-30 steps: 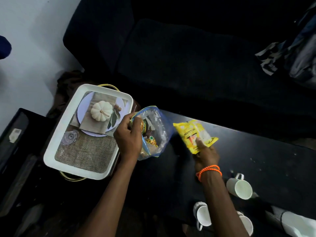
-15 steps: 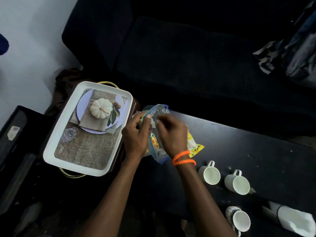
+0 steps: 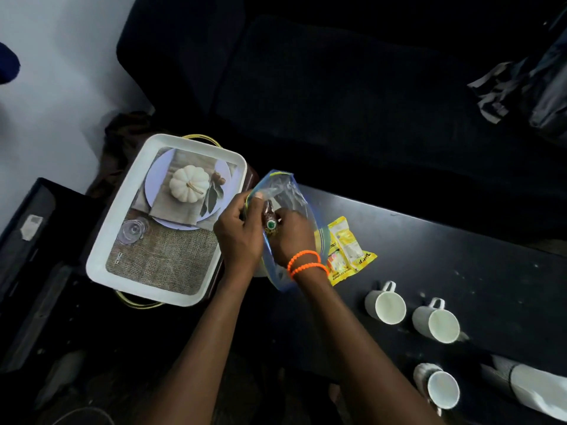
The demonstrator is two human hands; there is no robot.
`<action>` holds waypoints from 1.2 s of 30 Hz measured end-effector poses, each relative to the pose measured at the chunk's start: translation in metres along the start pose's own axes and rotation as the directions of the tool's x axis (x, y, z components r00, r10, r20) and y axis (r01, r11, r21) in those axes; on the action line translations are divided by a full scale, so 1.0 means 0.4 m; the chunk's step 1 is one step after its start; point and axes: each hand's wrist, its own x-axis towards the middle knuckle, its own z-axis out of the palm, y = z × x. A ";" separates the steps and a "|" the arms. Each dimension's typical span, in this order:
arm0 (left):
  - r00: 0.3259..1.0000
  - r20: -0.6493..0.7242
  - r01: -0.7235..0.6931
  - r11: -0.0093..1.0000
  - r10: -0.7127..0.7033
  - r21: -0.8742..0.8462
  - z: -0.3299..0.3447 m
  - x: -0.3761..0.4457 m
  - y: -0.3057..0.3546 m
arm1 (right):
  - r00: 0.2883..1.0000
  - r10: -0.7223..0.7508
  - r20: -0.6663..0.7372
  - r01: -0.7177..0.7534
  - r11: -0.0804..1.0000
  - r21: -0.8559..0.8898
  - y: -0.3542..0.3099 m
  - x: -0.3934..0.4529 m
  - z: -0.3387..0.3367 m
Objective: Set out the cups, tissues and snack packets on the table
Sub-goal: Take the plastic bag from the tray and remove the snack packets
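My left hand grips the rim of a clear zip bag with a blue edge, holding it above the black table. My right hand, with orange bracelets at the wrist, is inside the bag's mouth, closed on a brown snack packet with a green dot. A yellow snack packet lies flat on the table just right of the bag. Three white cups lie on the table: one, a second beside it, and a third nearer me.
A white tray with a pumpkin picture stands left of the table, with a small clear lid on it. A white tissue pack lies at the table's near right. A dark sofa runs behind the table, with clothes on it.
My right hand let go of the yellow packet on the table, moved left into the bag and closed on the brown packet. My left hand kept holding the bag.
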 end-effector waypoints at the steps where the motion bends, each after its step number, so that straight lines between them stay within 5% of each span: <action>1: 1.000 -0.028 0.012 1.000 -0.012 0.001 -0.002 0.004 0.002 | 0.997 -0.055 -0.057 0.056 0.998 0.025 -0.016 -0.021 -0.038; 4: 0.999 -0.043 -0.015 1.000 0.015 -0.003 -0.005 0.011 0.014 | 0.955 -0.112 -0.273 0.153 0.979 0.134 -0.032 -0.096 -0.173; 7: 1.000 -0.011 0.018 1.000 -0.018 -0.019 -0.012 0.017 0.022 | 0.894 0.038 -0.446 0.172 0.891 0.421 0.008 -0.152 -0.287; 11: 0.998 -0.037 0.045 0.998 -0.047 -0.042 -0.034 0.027 0.009 | 0.861 0.422 -0.284 0.020 0.531 0.847 0.127 -0.134 -0.285; 14: 0.998 -0.048 0.040 0.998 -0.043 -0.044 -0.033 0.021 0.004 | 0.771 0.621 -0.143 -0.158 0.404 0.901 0.236 -0.094 -0.197; 16: 0.998 -0.047 0.038 0.999 -0.039 -0.030 -0.030 0.016 0.009 | 0.741 0.663 -0.104 -0.349 0.512 0.785 0.295 -0.069 -0.127; 18: 0.999 -0.030 0.040 0.999 -0.041 -0.027 -0.031 0.011 0.012 | 0.748 0.650 -0.134 -0.526 0.704 0.478 0.315 -0.058 -0.079; 21: 0.999 -0.013 0.039 0.999 -0.040 -0.037 -0.035 0.001 0.008 | 0.764 0.604 -0.229 -0.555 0.795 0.244 0.291 -0.060 -0.066; 24: 0.999 0.025 0.034 0.998 -0.033 -0.059 -0.035 -0.011 0.007 | 0.730 0.450 -0.514 -0.362 0.893 0.268 0.219 -0.068 -0.109; 27: 0.998 0.067 0.023 0.998 -0.020 -0.054 -0.031 -0.027 0.009 | 0.670 0.166 -0.723 0.035 0.967 0.253 0.101 -0.090 -0.153; 29: 0.998 0.061 0.007 0.999 -0.004 -0.034 -0.028 -0.038 0.007 | 0.778 -0.017 -0.628 0.217 0.945 0.243 0.023 -0.095 -0.157; 32: 0.999 0.052 0.003 0.999 -0.001 -0.033 -0.023 -0.050 0.012 | 0.982 -0.047 -0.182 0.070 0.990 0.123 -0.033 -0.056 -0.100; 36: 0.997 0.079 0.005 1.000 -0.003 -0.030 -0.027 -0.062 0.015 | 0.963 0.268 0.014 -0.268 0.963 -0.005 -0.019 0.017 0.001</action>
